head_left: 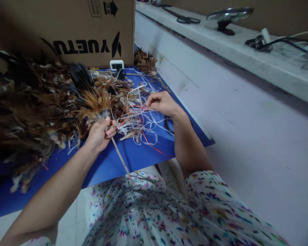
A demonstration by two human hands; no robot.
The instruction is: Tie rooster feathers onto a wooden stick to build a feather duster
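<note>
My left hand (100, 134) is closed round a thin wooden stick (120, 156), just below a bunch of brown feathers (95, 104). The stick slants down past the table edge toward my lap. To the right, my right hand (162, 103) is pinched over a tangle of clear and white plastic ribbon (149, 124); what its fingertips hold is too small to name. Red string (154, 147) runs through the tangle and across the blue table (138, 156).
Heaps of brown and black feathers (41, 112) cover the table's left side. Behind stands a cardboard box (87, 30) with a small white-framed object (117, 65) before it. Scissors (187, 19) lie on the ledge (236, 48) at right; dark-handled scissors (168, 124) are partly hidden by my right arm.
</note>
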